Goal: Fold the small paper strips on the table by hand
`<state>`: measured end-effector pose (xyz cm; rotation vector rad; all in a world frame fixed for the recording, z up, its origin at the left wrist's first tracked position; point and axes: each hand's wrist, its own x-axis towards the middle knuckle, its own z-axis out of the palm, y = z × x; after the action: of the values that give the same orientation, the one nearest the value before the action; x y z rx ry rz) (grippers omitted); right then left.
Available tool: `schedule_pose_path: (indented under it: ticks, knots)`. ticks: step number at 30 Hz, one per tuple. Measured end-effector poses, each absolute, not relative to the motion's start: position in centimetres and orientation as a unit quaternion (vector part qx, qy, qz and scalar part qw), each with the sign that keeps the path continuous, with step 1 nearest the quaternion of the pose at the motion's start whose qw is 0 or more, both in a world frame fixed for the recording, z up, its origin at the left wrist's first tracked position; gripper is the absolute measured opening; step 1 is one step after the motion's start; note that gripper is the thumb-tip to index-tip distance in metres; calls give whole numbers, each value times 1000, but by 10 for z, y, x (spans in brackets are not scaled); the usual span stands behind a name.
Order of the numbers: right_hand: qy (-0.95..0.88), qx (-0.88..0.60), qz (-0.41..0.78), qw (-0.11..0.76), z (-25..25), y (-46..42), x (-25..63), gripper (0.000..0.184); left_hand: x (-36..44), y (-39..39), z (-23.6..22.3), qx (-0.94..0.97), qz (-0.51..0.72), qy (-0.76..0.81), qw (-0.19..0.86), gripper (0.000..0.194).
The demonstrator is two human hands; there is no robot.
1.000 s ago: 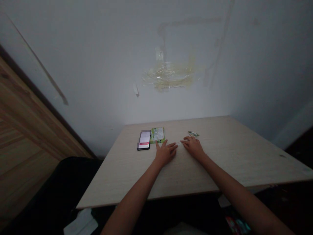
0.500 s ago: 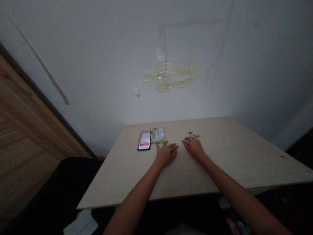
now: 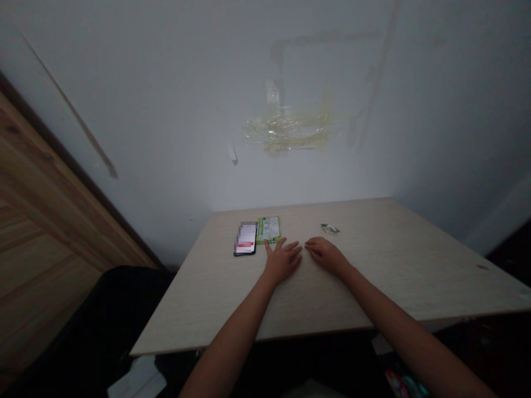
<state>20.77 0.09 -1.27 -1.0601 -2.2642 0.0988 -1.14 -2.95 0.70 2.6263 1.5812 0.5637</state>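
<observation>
Head view: green box (image 3: 269,230), print illegible; phone (image 3: 245,239), screen pixelated, just left of box; left hand (image 3: 282,263), fingers spread, by box's near edge; rightward, right hand (image 3: 327,256), fingers together, pinch unclear; small packet (image 3: 330,228) beyond.

A flat green-and-white box (image 3: 269,228) lies on the bench (image 3: 290,309), just below and about level with the centre of the frame from left to right. Its pale printed face is turned up, the lettering too small to read, and a green side shows along its lower edge; its longer sides run up the frame. A small pale piece (image 3: 306,246), barely visible, is by the fingertips of the right hand (image 3: 326,254), lower and slightly right of centre; its shape and full outline cannot be made out
</observation>
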Motion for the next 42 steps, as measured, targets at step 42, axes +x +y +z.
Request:
schedule_pose_path:
  ticks: [42]
  knots:
    - [-860,-457,14,226,0,-6,199,30,-27,-36,23,803,220,550,-62,30]
